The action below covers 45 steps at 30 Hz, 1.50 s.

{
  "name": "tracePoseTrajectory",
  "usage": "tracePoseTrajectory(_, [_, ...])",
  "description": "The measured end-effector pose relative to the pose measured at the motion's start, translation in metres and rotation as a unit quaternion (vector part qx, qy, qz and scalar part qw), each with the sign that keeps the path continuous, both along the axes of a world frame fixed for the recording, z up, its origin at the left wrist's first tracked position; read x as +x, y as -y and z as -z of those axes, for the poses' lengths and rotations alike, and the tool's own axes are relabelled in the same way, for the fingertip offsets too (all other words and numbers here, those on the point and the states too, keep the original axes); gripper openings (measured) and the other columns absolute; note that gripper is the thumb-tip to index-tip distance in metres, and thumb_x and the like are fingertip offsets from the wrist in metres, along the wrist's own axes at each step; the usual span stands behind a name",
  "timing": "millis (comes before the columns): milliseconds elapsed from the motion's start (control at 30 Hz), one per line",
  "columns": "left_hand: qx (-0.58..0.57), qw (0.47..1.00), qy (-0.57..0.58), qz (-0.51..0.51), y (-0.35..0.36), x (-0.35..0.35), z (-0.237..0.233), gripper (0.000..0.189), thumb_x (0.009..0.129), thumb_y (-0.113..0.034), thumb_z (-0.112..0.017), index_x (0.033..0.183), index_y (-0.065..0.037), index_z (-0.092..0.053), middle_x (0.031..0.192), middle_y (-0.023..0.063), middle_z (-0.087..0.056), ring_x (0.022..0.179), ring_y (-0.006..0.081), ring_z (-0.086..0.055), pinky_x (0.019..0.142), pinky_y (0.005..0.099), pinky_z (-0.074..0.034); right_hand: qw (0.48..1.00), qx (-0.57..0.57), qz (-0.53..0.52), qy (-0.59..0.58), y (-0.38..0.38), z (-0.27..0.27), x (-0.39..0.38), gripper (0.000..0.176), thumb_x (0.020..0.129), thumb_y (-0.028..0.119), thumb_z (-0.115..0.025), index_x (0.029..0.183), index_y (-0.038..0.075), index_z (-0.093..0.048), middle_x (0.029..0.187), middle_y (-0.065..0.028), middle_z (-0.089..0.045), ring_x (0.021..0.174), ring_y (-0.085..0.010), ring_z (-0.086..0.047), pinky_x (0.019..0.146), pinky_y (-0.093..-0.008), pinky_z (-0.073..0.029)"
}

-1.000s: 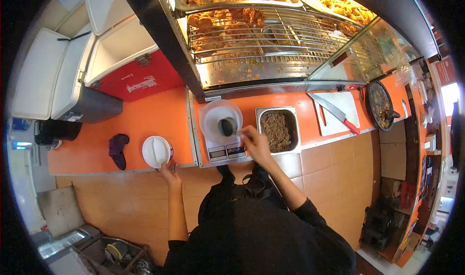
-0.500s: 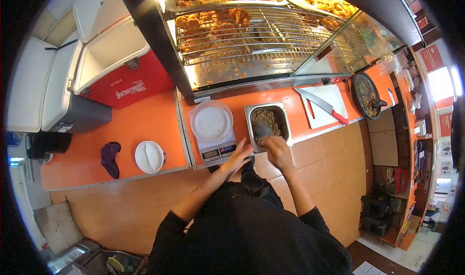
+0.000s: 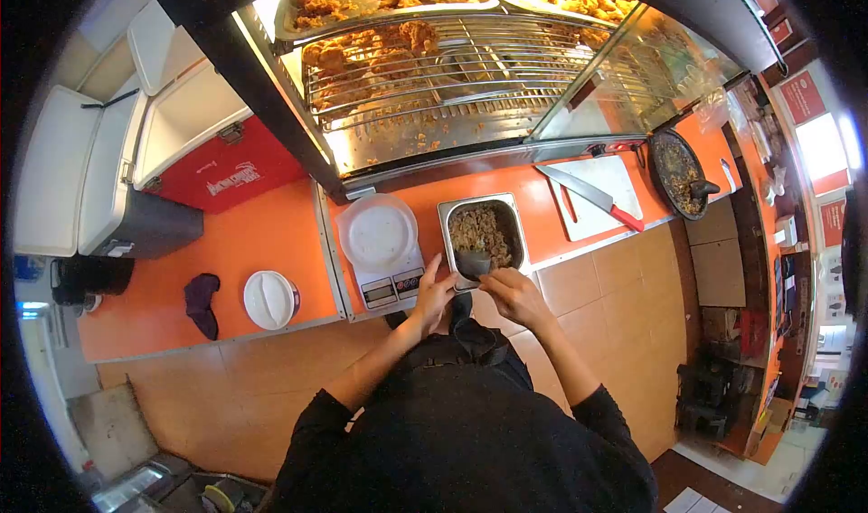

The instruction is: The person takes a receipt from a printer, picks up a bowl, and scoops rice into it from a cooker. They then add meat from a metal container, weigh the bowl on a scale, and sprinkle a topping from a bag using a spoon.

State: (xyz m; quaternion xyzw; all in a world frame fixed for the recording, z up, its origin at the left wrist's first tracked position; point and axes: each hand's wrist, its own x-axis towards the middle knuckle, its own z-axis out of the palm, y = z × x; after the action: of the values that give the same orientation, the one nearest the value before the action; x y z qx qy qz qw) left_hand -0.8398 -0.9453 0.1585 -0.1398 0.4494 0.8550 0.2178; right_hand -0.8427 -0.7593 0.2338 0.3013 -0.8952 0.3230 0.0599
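Observation:
My right hand [image 3: 515, 298] is closed round the handle of a dark ladle [image 3: 473, 263], whose bowl is at the near edge of the food in a steel pan [image 3: 522, 242]. Brown chopped food [image 3: 481, 229] fills the pan's bottom. My left hand [image 3: 436, 294] is beside the pan's near left corner, fingers apart and pointing up, holding nothing that I can see. Left of the pan, a clear round plastic container [image 3: 378, 231] rests on a white digital scale [image 3: 395, 289].
A knife [image 3: 592, 193] lies on a white cutting board [image 3: 617, 183]. Beyond are a stone mortar [image 3: 665, 174] and a heated display case [image 3: 407, 156] of fried food. Left are a white round tub [image 3: 269, 300], a purple cloth [image 3: 201, 305] and a red cooler [image 3: 231, 174].
The view has shifted, so the counter items sit further left. The ladle has moved from within the food to the pan's near edge. My left hand's fingers now point more upward.

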Motion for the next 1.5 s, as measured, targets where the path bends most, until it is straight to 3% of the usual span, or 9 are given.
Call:
tracePoseTrajectory(367, [0.065, 0.991, 0.096, -0.065, -0.009, 0.007, -0.021, 0.057, 0.095, -0.006, -0.046, 0.144, -0.008, -0.018, 0.119, 0.0151, -0.051, 0.107, 0.0269, -0.056, 0.089, 0.047, -0.051, 0.997, -0.016, -0.061, 0.051, -0.007, -0.005, -0.015, 0.019, 0.069, -0.004, -0.059, 0.087, 0.001, -0.06, 0.081, -0.013, -0.057, 0.08, -0.0333, -0.058, 0.072, -0.0419, -0.048])
tracePoseTrajectory(567, [0.06, 0.994, 0.045, -0.081, -0.012, 0.01, -0.011, 0.058, 0.095, -0.006, -0.046, 0.145, -0.012, -0.017, 0.123, 0.0136, -0.051, 0.11, 0.0269, -0.055, 0.092, 0.0483, -0.048, 0.979, -0.095, 0.025, 0.179, -0.011, 0.006, -0.035, 0.024, 0.091, 0.017, -0.058, 0.076, -0.001, -0.059, 0.064, -0.0113, -0.053, 0.058, -0.0238, -0.054, 0.056, -0.0309, -0.044])
tracePoseTrajectory(667, [0.073, 0.99, 0.076, -0.091, -0.013, 0.009, -0.014, 0.058, 0.095, -0.006, -0.046, 0.145, -0.014, -0.017, 0.125, 0.0133, -0.05, 0.112, 0.0269, -0.054, 0.095, 0.0493, -0.045, 0.887, -0.27, 0.139, 0.348, -0.009, 0.016, -0.036, 0.03, 0.093, 0.024, -0.058, 0.079, -0.002, -0.061, 0.06, -0.0037, -0.056, 0.054, -0.0088, -0.052, 0.048, -0.0251, -0.04])
tracePoseTrajectory(833, [0.071, 0.989, 0.095, -0.093, -0.013, 0.01, -0.015, 0.056, 0.095, -0.008, -0.046, 0.144, -0.013, -0.019, 0.125, 0.0144, -0.05, 0.111, 0.0266, -0.054, 0.097, 0.0499, -0.044, 0.827, -0.351, 0.246, 0.365, -0.018, 0.027, -0.028, 0.028, 0.092, 0.023, -0.057, 0.081, -0.002, -0.063, 0.061, -0.0074, -0.059, 0.052, -0.0118, -0.055, 0.049, -0.0242, -0.041])
tracePoseTrajectory(900, [0.072, 0.994, 0.071, -0.046, -0.01, 0.009, -0.013, 0.075, 0.096, -0.011, -0.048, 0.147, -0.008, 0.007, 0.132, 0.0195, -0.044, 0.117, 0.0283, -0.051, 0.097, 0.0487, -0.044, 0.785, -0.401, 0.293, 0.369, -0.023, 0.034, -0.028, 0.027, 0.092, 0.022, -0.058, 0.076, 0.001, -0.061, 0.061, -0.0075, -0.06, 0.049, -0.0105, -0.053, 0.047, -0.0227, -0.04])
tracePoseTrajectory(1100, [0.106, 0.991, 0.053, -0.068, -0.011, 0.017, -0.011, 0.057, 0.097, -0.019, -0.047, 0.141, -0.008, -0.013, 0.13, 0.0155, -0.046, 0.113, 0.0301, -0.054, 0.097, 0.0478, -0.045, 0.715, -0.462, 0.339, 0.4, -0.033, 0.027, -0.032, 0.023, 0.092, 0.021, -0.057, 0.078, 0.003, -0.06, 0.061, -0.0062, -0.06, 0.048, -0.0088, -0.05, 0.047, -0.0212, -0.037])
tracePoseTrajectory(1367, [-0.144, 0.97, 0.023, 0.197, 0.006, 0.092, 0.048, 0.023, 0.097, -0.021, -0.048, 0.112, -0.005, -0.049, 0.097, 0.007, -0.051, 0.079, 0.0162, -0.059, 0.068, 0.0269, -0.048, 0.632, -0.541, 0.374, 0.41, -0.04, 0.033, -0.034, 0.017, 0.091, 0.016, -0.057, 0.085, 0.002, -0.062, 0.061, -0.0061, -0.059, 0.045, -0.0079, -0.047, 0.043, -0.0205, -0.034])
tracePoseTrajectory(1467, [-0.277, 0.908, -0.117, 0.293, 0.034, 0.122, 0.107, 0.03, 0.092, -0.026, -0.056, 0.112, -0.005, -0.05, 0.098, 0.0095, -0.053, 0.087, 0.021, -0.059, 0.071, 0.035, -0.049, 0.612, -0.573, 0.374, 0.397, -0.036, 0.028, -0.041, 0.021, 0.093, 0.018, -0.055, 0.08, 0.003, -0.06, 0.058, -0.0045, -0.057, 0.042, -0.0069, -0.043, 0.039, -0.0191, -0.031])
tracePoseTrajectory(1500, [-0.443, 0.796, -0.149, 0.384, 0.052, 0.144, 0.142, 0.046, 0.086, -0.032, -0.062, 0.119, -0.006, -0.046, 0.105, 0.0126, -0.052, 0.095, 0.0268, -0.057, 0.076, 0.0412, -0.048, 0.611, -0.581, 0.367, 0.393, -0.036, 0.027, -0.04, 0.023, 0.093, 0.019, -0.053, 0.077, 0.003, -0.059, 0.057, -0.004, -0.056, 0.041, -0.0067, -0.042, 0.038, -0.0188, -0.03])
